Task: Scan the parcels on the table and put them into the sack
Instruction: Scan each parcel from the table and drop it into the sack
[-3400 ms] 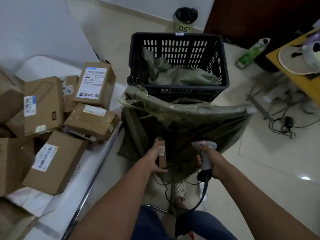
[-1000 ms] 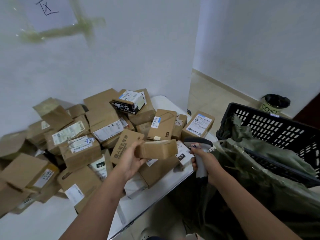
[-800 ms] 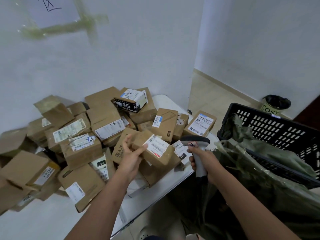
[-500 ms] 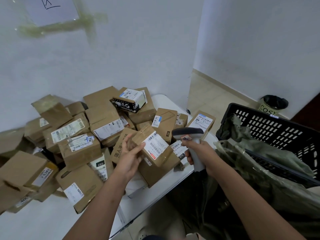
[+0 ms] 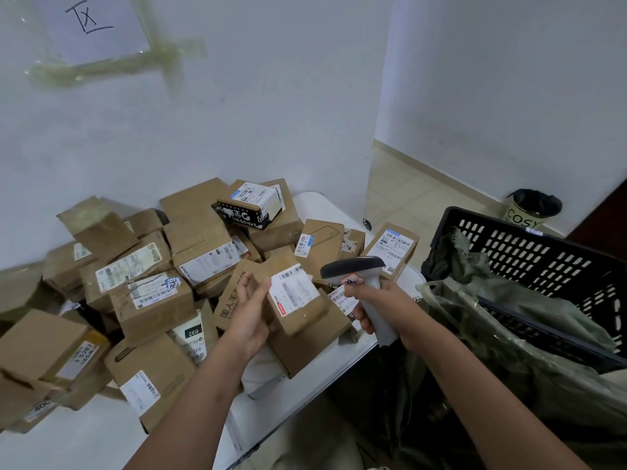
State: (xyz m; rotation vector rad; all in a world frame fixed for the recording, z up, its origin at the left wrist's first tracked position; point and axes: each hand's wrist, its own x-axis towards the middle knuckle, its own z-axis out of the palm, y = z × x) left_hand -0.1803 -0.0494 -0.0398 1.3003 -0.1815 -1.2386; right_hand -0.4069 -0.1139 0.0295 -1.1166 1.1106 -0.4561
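Note:
My left hand [image 5: 249, 313] holds a small brown cardboard parcel [image 5: 294, 298] above the pile, its white barcode label turned up and toward the right. My right hand [image 5: 380, 305] grips a grey handheld scanner [image 5: 356, 271], whose dark head sits just right of the label and points at it. A heap of brown parcels [image 5: 142, 293] covers the white table [image 5: 315, 374]. The olive-green sack [image 5: 515, 354] hangs open at the right, below and beside my right arm.
A black plastic crate [image 5: 543, 256] with green sacking inside stands behind the sack. A small bin with a black liner [image 5: 531, 212] sits on the tiled floor by the wall. A taped paper sign [image 5: 91, 25] hangs on the white wall behind the pile.
I turned from the sack to the table. My left hand lifted a parcel and rotated it label up; my right hand raised the scanner close to the label.

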